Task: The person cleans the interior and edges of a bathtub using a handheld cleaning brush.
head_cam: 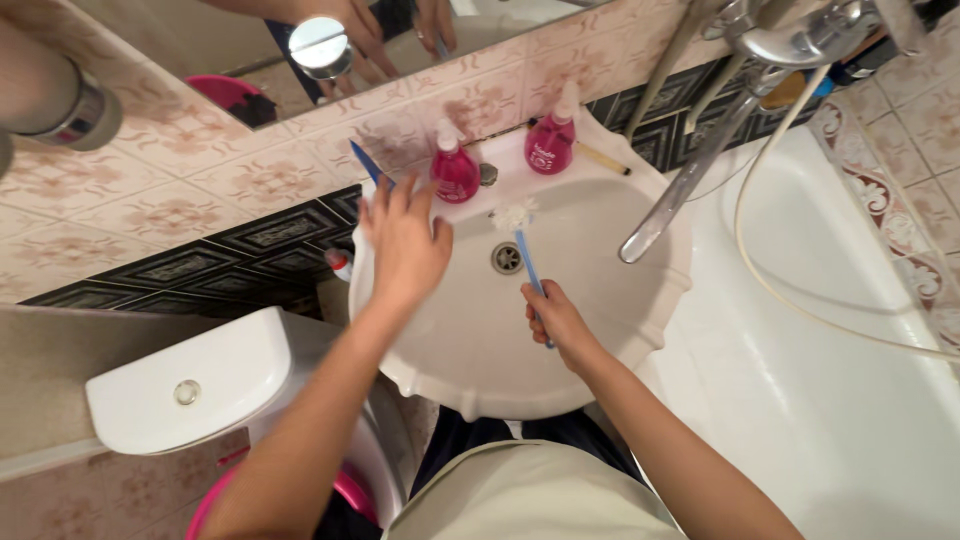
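Note:
My right hand (556, 322) grips the blue handle of a brush (524, 250) whose white bristle head rests on the back wall of the white sink (600, 330), just above the drain (507, 258). My left hand (403, 240) lies flat with fingers spread on the sink's left rim, touching nothing else. Just beyond its fingertips stands a pink pump bottle (454, 170), with a blue toothbrush-like stick (366, 163) beside it. A second pink pump bottle (551, 142) stands on the sink's back ledge.
A long chrome spout (680, 190) swings over the sink from the wall tap (800, 40). The white bathtub (830, 400) with a shower hose (760, 270) lies to the right. A toilet cistern (190, 385) sits at the left. A mirror (300, 50) hangs above.

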